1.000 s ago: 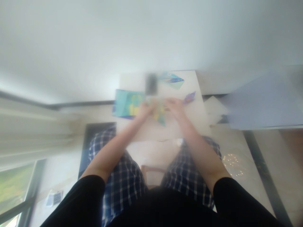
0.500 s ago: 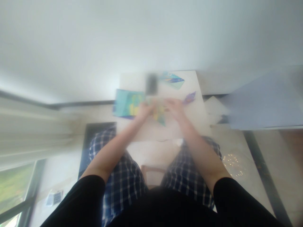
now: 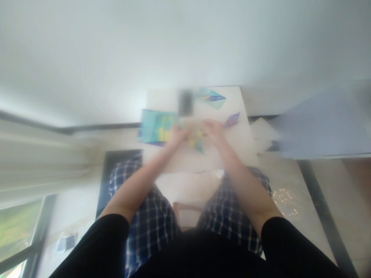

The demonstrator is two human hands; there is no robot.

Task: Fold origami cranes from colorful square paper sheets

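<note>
Over the white table, a folded piece of green and yellow patterned paper [image 3: 197, 143] sits between my two hands. My left hand [image 3: 179, 134] closes its fingers on the paper's left side. At its right side is my right hand [image 3: 213, 129], fingers bent in toward the paper; haze blurs the fingertips of both hands. Just left of my left hand lies a teal and yellow sheet of paper [image 3: 152, 125], apparently on top of others. A small purple folded paper [image 3: 232, 119] lies right of my right hand. Farther back rests a pointed, folded blue and teal paper [image 3: 213, 97].
The small white table [image 3: 174, 160] stands against a pale wall. A blurred dark rectangle [image 3: 186, 103] appears behind my hands. My knees in checked trousers [image 3: 153, 216] are at the table's near side. A large pale grey panel [image 3: 321, 127] is at the right.
My right hand and the lower tip of the folded paper have shifted very slightly. The other papers lie as before.
</note>
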